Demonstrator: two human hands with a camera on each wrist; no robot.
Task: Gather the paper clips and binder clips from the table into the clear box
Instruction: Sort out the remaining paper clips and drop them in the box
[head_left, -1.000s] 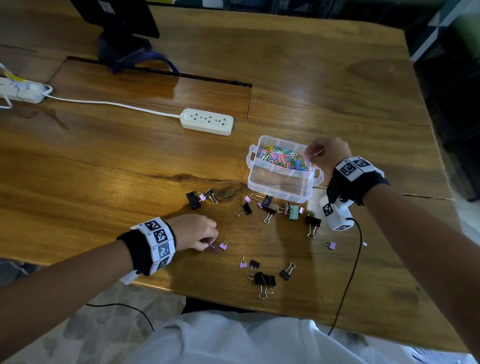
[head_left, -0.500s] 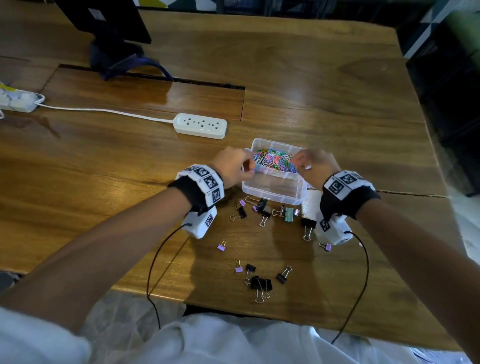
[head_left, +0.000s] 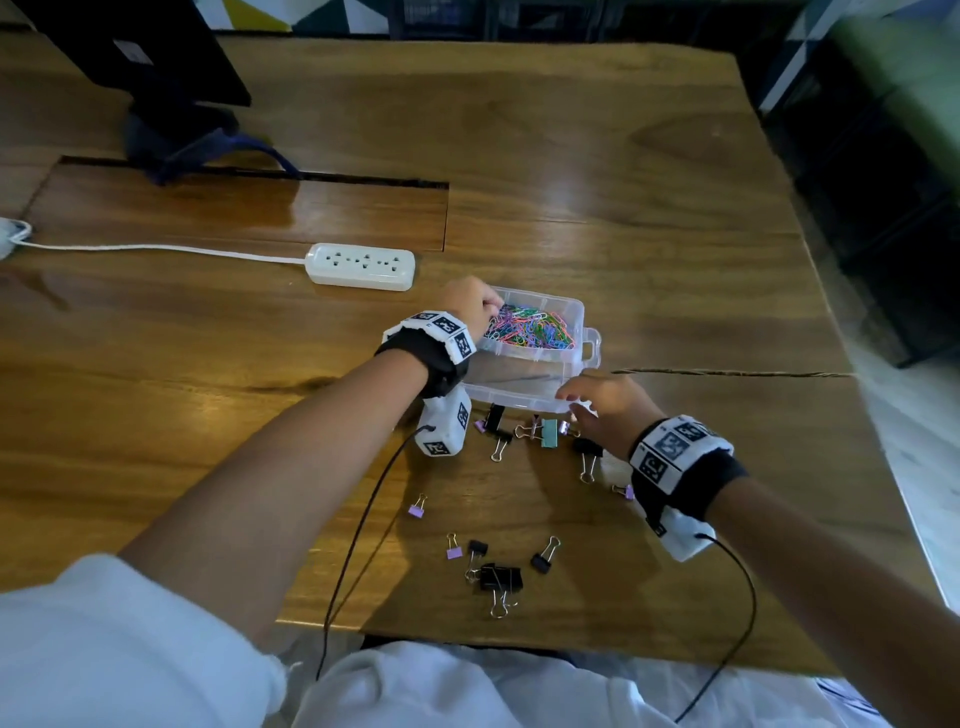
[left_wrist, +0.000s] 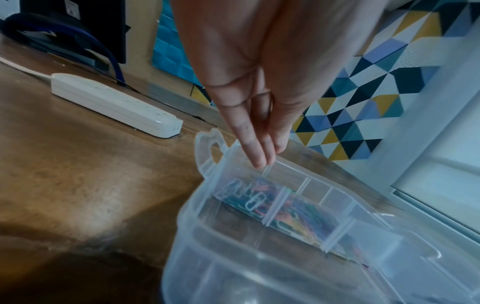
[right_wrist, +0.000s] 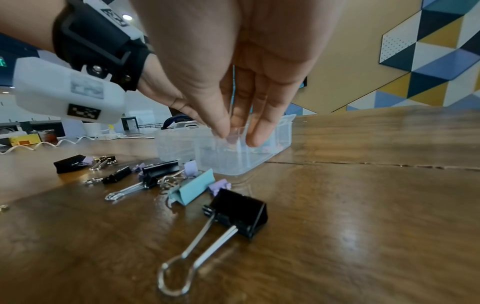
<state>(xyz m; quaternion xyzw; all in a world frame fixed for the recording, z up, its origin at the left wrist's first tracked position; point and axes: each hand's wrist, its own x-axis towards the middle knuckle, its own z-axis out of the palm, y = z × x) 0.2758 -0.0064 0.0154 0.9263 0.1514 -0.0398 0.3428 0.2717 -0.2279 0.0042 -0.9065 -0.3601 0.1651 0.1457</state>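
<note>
Out on the left the white power strip (head_left: 361, 266) lies flat on the tabletop (head_left: 208, 364), and it plays no part. The left hand (head_left: 470, 306), which a second ago was down by the small lilac clips at the near edge, now hangs over the far-left corner of the clear box (head_left: 530, 387), fingers straight and pressed together, tips just above the rim. I see nothing between them in the left wrist view, so whatever it carried looks dropped, though a tiny clip could be hidden. Below those fingers the coloured paper clips (head_left: 530, 327) fill the far compartment, while the near one looks bare. The right hand (head_left: 605, 410) has come off the box's far-right side and now sits at its near-right corner, fingers extended and loosely bunched, tips at the wall; it grips nothing I can make out. Just in front of the box the teal binder clip (head_left: 549, 433) and a big black binder clip (right_wrist: 240, 212) lie on the wood, and more black and lilac ones sit nearer the edge. So the paper clips look done; in my judgement the binder clips are the remaining job.
</note>
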